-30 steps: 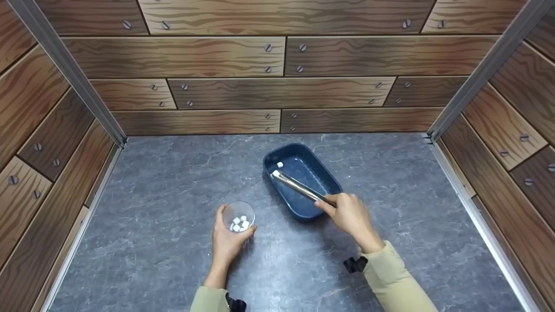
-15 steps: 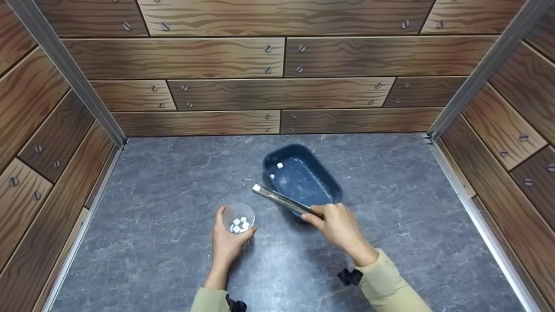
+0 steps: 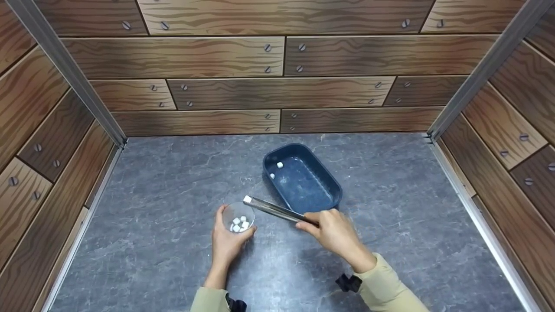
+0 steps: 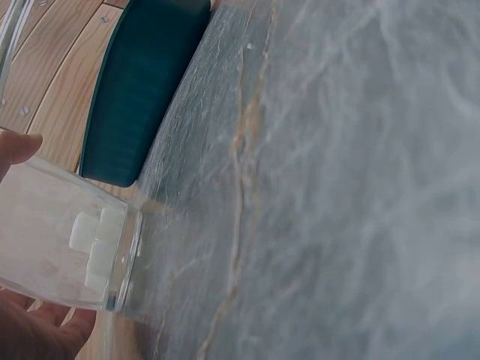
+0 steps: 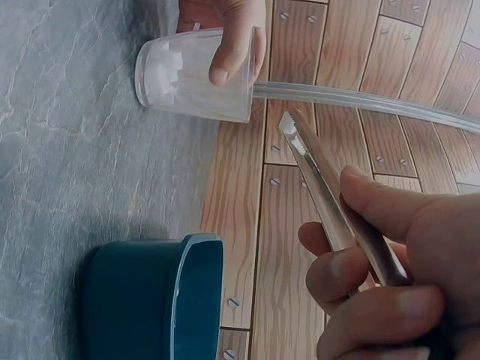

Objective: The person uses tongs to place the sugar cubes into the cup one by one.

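My left hand grips a clear cup, thumb and fingers spread around its side. Several white cubes, like sugar cubes, lie at the cup's bottom. My right hand holds metal tongs, thumb on one arm and fingers on the other. Pinched in the tong tips is one white cube, right at the cup's upper right rim in the head view. In the right wrist view the tongs point toward the cup's mouth. Behind them a dark blue box holds two more cubes near its left end.
A grey marbled tabletop lies under everything. Wood-patterned panels with metal corner strips enclose it at the back and both sides. Pale powdery marks show on the box floor.
The right hand has carried the tongs and their cube out of the blue box, leftward and nearer, to the cup rim. The left hand and cup have stayed in place.
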The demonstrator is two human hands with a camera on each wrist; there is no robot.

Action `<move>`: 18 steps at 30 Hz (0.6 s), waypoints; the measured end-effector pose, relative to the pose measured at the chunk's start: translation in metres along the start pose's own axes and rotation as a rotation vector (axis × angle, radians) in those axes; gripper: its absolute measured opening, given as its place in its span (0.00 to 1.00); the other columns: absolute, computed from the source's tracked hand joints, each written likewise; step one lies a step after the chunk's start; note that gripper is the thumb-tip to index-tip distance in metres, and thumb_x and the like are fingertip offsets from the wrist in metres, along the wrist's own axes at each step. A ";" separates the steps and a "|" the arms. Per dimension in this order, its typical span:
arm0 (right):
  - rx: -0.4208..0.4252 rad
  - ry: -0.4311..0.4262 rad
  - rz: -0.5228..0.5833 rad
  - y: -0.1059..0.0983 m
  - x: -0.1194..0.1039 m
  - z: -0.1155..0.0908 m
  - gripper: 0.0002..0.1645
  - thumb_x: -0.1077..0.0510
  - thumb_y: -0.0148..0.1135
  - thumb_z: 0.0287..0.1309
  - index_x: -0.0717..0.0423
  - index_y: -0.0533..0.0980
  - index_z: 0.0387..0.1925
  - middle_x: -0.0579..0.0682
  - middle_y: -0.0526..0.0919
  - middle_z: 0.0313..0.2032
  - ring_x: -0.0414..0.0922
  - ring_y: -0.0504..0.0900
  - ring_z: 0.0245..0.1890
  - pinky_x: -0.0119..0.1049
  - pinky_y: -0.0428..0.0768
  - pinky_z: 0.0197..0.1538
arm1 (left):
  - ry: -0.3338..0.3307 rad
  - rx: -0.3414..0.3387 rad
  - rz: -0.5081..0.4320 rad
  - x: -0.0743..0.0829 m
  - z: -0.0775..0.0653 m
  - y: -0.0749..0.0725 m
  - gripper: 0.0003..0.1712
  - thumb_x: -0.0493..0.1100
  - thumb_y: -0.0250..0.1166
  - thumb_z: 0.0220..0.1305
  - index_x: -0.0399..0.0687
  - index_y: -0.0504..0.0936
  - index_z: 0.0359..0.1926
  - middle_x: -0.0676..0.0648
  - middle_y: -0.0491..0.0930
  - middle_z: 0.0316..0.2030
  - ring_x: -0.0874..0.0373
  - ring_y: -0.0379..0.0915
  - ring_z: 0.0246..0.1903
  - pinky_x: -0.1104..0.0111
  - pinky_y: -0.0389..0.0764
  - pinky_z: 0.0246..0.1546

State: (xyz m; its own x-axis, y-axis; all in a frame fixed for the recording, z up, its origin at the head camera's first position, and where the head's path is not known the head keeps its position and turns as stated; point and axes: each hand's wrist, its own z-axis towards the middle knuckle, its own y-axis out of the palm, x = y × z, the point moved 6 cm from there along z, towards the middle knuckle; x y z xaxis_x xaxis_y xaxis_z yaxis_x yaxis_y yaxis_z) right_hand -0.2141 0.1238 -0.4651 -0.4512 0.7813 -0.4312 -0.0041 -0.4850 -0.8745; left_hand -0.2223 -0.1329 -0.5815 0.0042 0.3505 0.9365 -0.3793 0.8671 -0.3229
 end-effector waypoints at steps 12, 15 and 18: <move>-0.019 0.016 0.008 0.000 0.000 0.001 0.16 0.35 0.56 0.52 0.35 0.71 0.18 0.34 0.61 0.09 0.31 0.56 0.08 0.28 0.57 0.12 | 0.013 -0.005 0.019 0.000 0.000 0.000 0.58 0.51 0.80 0.26 0.47 0.62 0.62 0.39 0.71 0.52 0.47 0.67 0.51 0.56 0.69 0.49; 0.010 0.025 -0.007 -0.003 0.002 0.003 0.17 0.34 0.56 0.52 0.35 0.70 0.18 0.34 0.61 0.10 0.31 0.55 0.08 0.28 0.57 0.12 | 0.011 -0.007 0.021 0.000 0.000 0.000 0.58 0.51 0.80 0.26 0.46 0.62 0.62 0.39 0.70 0.53 0.46 0.67 0.51 0.56 0.68 0.50; 0.025 0.040 0.001 -0.006 0.007 0.003 0.15 0.34 0.57 0.51 0.35 0.73 0.20 0.34 0.61 0.09 0.31 0.55 0.08 0.28 0.56 0.12 | 0.007 -0.007 0.025 -0.001 0.000 0.000 0.58 0.51 0.80 0.26 0.46 0.61 0.63 0.39 0.70 0.54 0.46 0.66 0.51 0.55 0.68 0.50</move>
State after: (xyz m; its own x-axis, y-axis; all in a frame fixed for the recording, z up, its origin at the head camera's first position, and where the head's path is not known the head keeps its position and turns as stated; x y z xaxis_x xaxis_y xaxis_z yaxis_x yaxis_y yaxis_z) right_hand -0.2198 0.1305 -0.4624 -0.4151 0.7959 -0.4408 -0.0267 -0.4950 -0.8685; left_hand -0.2222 -0.1333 -0.5823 0.0016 0.3743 0.9273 -0.3725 0.8608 -0.3468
